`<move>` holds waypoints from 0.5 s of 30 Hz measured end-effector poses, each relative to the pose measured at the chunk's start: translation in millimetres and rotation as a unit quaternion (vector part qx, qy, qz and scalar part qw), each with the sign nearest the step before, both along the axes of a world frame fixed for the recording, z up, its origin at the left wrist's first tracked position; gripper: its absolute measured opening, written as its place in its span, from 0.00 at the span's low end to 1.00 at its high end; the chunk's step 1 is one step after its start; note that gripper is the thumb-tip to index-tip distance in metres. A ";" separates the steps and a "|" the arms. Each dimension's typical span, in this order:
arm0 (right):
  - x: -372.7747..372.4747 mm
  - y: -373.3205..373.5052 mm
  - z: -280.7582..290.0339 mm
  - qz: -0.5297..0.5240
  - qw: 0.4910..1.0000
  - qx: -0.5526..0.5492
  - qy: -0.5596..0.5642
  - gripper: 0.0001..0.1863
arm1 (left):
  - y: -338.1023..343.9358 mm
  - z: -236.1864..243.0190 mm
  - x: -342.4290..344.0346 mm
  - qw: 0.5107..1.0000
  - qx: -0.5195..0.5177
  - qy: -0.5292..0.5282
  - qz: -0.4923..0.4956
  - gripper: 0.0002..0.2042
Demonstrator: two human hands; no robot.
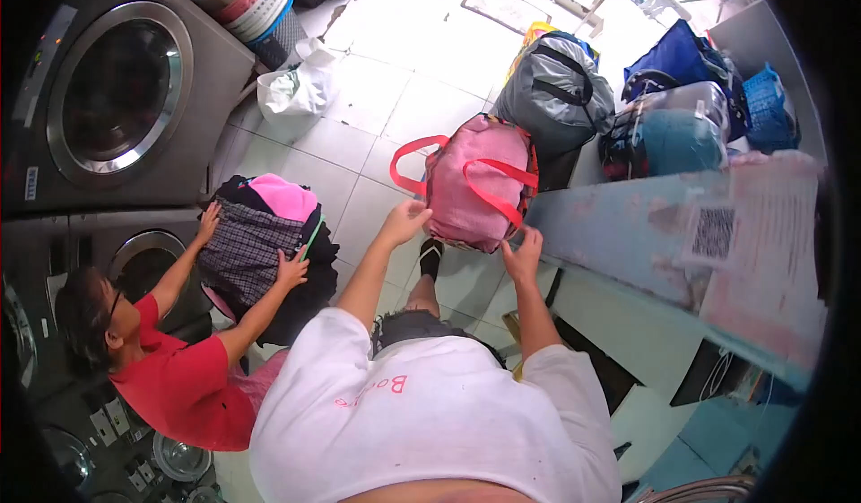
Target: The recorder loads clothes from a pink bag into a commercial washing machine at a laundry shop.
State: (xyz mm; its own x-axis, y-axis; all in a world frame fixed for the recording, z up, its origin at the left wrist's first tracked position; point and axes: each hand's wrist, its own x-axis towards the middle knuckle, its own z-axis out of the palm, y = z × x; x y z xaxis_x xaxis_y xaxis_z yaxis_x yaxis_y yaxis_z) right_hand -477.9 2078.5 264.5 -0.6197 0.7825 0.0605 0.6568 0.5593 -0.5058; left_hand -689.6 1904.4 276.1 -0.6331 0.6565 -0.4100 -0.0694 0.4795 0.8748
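A stuffed pink bag [471, 189] with red strap handles and a patterned edge is in front of me. My left hand [406, 222] is at its near left side, fingers slightly bent and fingertips by the fabric. Beside the near right corner is my right hand [524, 250], thumb and fingers apart. Neither hand grips a handle; whether they press on the bag is hard to see. To my left, a person in a red shirt [184, 377] has both hands on a full dark checked bag [247, 247] with bright pink cloth on top.
Front-loading machines [121, 86] line the left side. A white plastic bag [296, 91] stands on the tiled floor near stacked baskets [256, 10]. A grey bag [552, 91] sits beyond the pink one. A pale blue counter [619, 234] runs along the right, near more bags and a blue basket [769, 108].
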 end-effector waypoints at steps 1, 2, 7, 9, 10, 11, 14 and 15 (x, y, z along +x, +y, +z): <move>-27.4 9.2 12.4 -0.003 1.000 -0.008 -0.017 0.28 | 17.8 -11.9 -7.3 1.000 -0.006 -0.008 0.004 0.19; -48.9 17.9 16.5 -0.011 0.999 -0.015 -0.033 0.30 | 36.1 -24.0 -12.5 1.000 -0.018 -0.021 -0.005 0.20; -94.9 61.0 -23.6 -0.010 0.968 -0.107 -0.228 0.26 | 88.9 -87.0 -27.7 0.987 -0.094 0.127 -0.011 0.23; -82.8 75.6 -47.4 -0.010 0.944 -0.196 -0.266 0.19 | 102.8 -103.5 -26.2 0.988 -0.098 0.122 -0.009 0.24; -80.5 79.9 -47.2 -0.014 0.942 -0.199 -0.269 0.19 | 105.0 -106.9 -28.5 0.986 -0.106 0.125 0.007 0.24; -76.2 84.1 -45.7 -0.004 0.934 -0.270 -0.235 0.19 | 106.1 -109.4 -29.2 0.987 -0.105 0.120 0.005 0.23; -55.1 91.7 -27.5 0.052 0.918 -0.344 -0.191 0.21 | 108.3 -111.5 -26.7 0.973 -0.073 0.202 0.091 0.23; -44.6 90.2 -21.0 0.101 0.915 -0.347 -0.182 0.23 | 111.3 -111.7 -26.7 0.973 -0.073 0.200 0.086 0.23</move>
State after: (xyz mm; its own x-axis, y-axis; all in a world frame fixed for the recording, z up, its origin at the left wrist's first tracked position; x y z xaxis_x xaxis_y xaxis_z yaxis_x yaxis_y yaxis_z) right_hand -522.5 2168.8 243.5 -0.6357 0.4221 -0.6463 0.7714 0.3154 -0.5527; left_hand -716.3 2015.8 164.4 -0.8567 0.4798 -0.1894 0.1718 0.6116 0.7723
